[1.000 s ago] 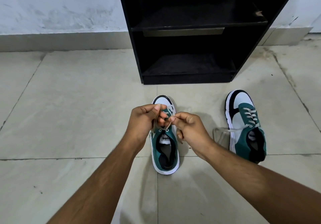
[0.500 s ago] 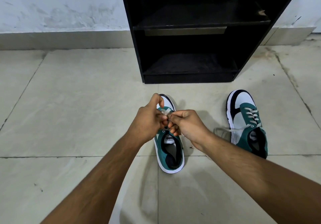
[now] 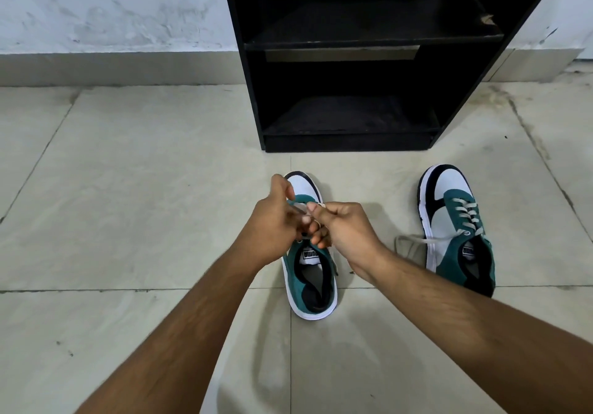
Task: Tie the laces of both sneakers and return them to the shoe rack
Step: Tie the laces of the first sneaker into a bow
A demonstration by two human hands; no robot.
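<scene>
Two green, white and black sneakers stand on the tiled floor, toes toward the rack. Over the middle sneaker (image 3: pixel 309 280) my left hand (image 3: pixel 276 224) and my right hand (image 3: pixel 345 232) meet, both pinching its pale laces (image 3: pixel 313 206) above the tongue. The fingers hide most of the laces. The right sneaker (image 3: pixel 457 227) lies apart from my hands, its laces loose, with one end trailing left onto the floor (image 3: pixel 412 242). The black shoe rack (image 3: pixel 349 60) stands just beyond, its two shelves holding no shoes.
A white wall with a grey skirting (image 3: pixel 112 67) runs behind the rack. Beige floor tiles (image 3: pixel 144 189) with dark grout lines spread to the left and in front of me.
My hands have come together over the middle sneaker and shifted slightly toward its toe, drawing the laces closer. The right sneaker has not moved.
</scene>
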